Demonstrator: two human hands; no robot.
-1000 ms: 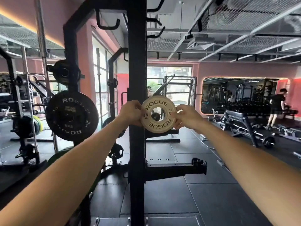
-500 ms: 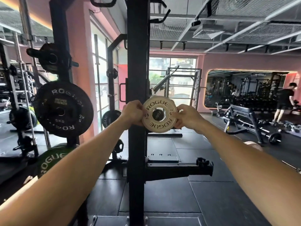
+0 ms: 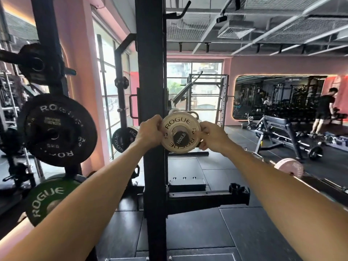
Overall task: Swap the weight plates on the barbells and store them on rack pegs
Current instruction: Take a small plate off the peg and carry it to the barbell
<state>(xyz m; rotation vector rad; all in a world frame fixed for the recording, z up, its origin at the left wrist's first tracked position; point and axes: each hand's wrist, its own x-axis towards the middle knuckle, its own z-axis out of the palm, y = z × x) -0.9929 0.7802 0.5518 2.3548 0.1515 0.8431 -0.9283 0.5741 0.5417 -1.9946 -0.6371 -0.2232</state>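
Note:
A small white ROGUE plate sits on a barbell sleeve whose black end cap reads 1500LB and pokes through the plate's hole. My left hand grips the plate's left rim and my right hand grips its right rim. Behind the plate, more white plate edges show on the same sleeve. The black rack upright stands just left of the plate. On rack pegs at the left hang a black 5 kg plate, a smaller black plate above it and a green plate below.
A black safety arm juts right from the upright at knee height. A pink-plated barbell lies at the right. Another black plate hangs on a farther rack. A person stands by a bench at the far right.
The plate, held in the air before the sleeve a second ago, has slid onto it; the end cap now shows through the hole. The view has moved closer and tilted.

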